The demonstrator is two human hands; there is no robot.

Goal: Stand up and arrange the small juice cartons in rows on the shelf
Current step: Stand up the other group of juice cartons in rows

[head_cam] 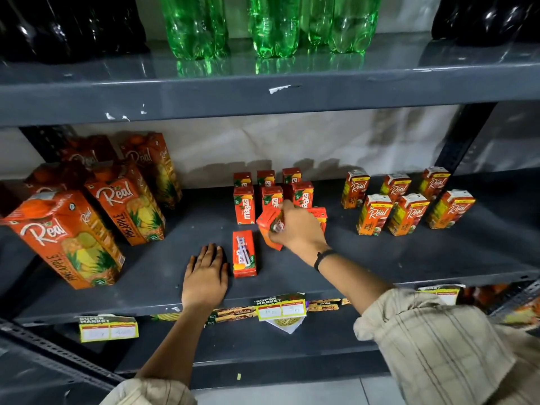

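Observation:
Several small orange Maaza cartons [244,204] stand upright in two rows at the middle back of the grey shelf [409,258]. My right hand [298,229] is closed around one tilted small carton [267,222] just in front of those rows. Another small carton [244,254] lies flat on the shelf with its straw side up. My left hand [206,273] rests palm down, fingers apart, just left of that flat carton. One more small carton [320,217] shows partly behind my right hand; whether it stands or lies I cannot tell.
Large Real pineapple cartons [70,238] stand on the left of the shelf. Small Real cartons [406,213] stand in two rows on the right. Green bottles [271,24] and dark bottles [70,27] fill the shelf above. Price tags [280,309] hang on the front edge.

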